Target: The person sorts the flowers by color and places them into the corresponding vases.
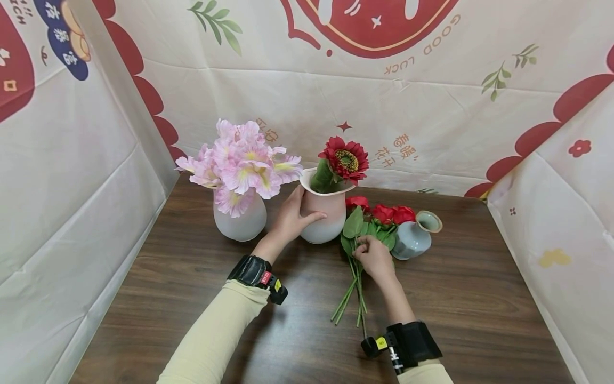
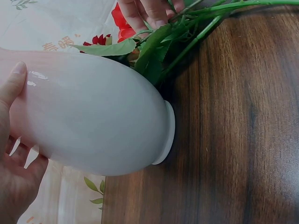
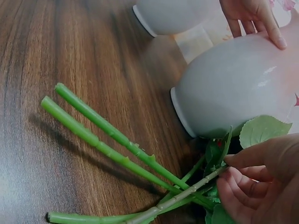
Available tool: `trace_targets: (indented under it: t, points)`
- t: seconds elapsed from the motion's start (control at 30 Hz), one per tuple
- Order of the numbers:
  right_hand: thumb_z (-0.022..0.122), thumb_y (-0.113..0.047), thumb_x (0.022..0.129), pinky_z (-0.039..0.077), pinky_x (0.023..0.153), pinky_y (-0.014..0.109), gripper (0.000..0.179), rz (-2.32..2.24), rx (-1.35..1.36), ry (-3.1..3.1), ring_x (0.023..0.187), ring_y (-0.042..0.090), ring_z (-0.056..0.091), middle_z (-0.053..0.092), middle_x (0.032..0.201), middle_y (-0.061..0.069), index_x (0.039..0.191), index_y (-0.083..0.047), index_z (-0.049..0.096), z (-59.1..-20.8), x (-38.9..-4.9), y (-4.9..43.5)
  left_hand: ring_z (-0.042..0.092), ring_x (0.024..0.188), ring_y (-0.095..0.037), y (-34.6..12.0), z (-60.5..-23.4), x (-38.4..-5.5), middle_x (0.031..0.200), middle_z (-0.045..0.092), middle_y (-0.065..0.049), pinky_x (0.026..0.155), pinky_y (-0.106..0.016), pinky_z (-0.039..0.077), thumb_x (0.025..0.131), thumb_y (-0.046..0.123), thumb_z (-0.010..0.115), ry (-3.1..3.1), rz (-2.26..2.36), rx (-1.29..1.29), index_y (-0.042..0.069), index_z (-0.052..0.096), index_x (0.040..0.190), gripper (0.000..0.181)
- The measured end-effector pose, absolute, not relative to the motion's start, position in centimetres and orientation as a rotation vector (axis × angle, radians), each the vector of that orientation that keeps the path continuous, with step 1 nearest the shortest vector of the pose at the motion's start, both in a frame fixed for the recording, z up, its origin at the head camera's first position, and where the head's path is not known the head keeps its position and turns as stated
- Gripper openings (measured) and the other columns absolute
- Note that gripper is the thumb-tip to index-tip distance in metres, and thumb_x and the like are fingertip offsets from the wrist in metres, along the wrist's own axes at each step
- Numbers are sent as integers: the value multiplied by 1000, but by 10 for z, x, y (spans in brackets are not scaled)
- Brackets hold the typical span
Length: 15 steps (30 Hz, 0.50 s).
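Note:
My left hand point(image 1: 291, 217) grips the side of a pink-and-white vase point(image 1: 322, 216), with the thumb across its front and the fingers at the far side. The vase stands upright on the table and holds a red flower point(image 1: 346, 160) with a yellow-green centre. Right of it lies a bunch of red roses point(image 1: 384, 214), blooms toward the back and green stems point(image 1: 346, 304) toward the front. With thumb and fingertips my right hand point(image 1: 376, 258) pinches a rose stem, brownish in the right wrist view point(image 3: 201, 184), among the leaves.
To the left stands a white vase point(image 1: 240, 221) full of pink flowers point(image 1: 244, 160). A small grey-blue vase point(image 1: 411, 240) tilts on its side right of the roses. Printed cloth point(image 1: 268, 96) walls the back and sides of the wooden table point(image 1: 192, 298).

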State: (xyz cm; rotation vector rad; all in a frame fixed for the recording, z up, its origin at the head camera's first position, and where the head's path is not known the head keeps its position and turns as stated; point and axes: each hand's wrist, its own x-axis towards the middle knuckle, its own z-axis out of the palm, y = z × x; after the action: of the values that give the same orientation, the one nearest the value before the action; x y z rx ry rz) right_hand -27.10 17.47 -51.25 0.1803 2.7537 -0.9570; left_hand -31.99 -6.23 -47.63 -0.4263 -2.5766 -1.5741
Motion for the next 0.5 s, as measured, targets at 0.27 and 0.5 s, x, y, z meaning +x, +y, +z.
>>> trace_targets:
  t: [0.27,0.5]
  points:
    - [62,-9,95,45,59,25,32,-1083,205,2719,73,18,62,68,97,14,126,-1,61,-509,-269,177,39,146,-28,-62,-476,-319,156,41,-16,121,-42,34,82,28,83,-2570,-1571,-436,4,31,153,91]
    - [60,-6,96,53,60,23,33,-1239,240,2656,74,16,70,66,102,17,128,1,58,-505,-266,179,40,145,-28,-62,-476,-319,156,41,-16,120,-42,34,82,27,83,-2565,-1576,-437,4,31,153,91]
